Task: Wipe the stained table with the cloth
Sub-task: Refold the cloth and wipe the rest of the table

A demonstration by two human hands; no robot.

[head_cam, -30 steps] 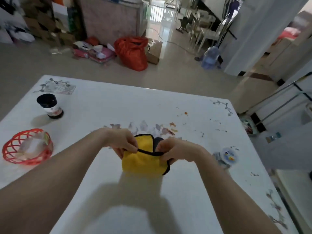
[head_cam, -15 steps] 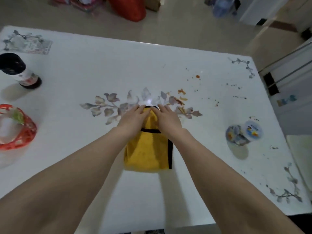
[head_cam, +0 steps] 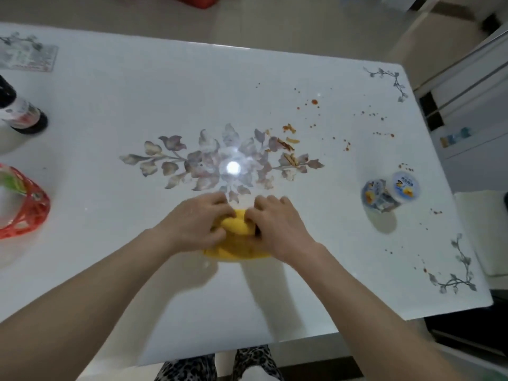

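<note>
Both hands were bunched on the soft yellow microfibre cloth (head_cam: 236,237), near the front middle of the glossy white desk (head_cam: 137,100). Left hand (head_cam: 192,224) and right hand (head_cam: 277,226) had fingers curled, each grip pinching folds of the crumpled cloth; a dark edge, probably its trim, showed by the right thumb, too blurred to confirm. Cloth rested on the desk just below the printed grey leaf motif (head_cam: 220,160). Orange-brown sauce smears and speckles (head_cam: 288,138) lay beyond and right of the hands, apart from the cloth. Right: a tipped round plastic tub with printed lid (head_cam: 390,193). Left edge: a red plastic lattice basket (head_cam: 27,213) and a dark-based labelled bottle (head_cam: 22,116). Nothing stood between cloth and stains.
</note>
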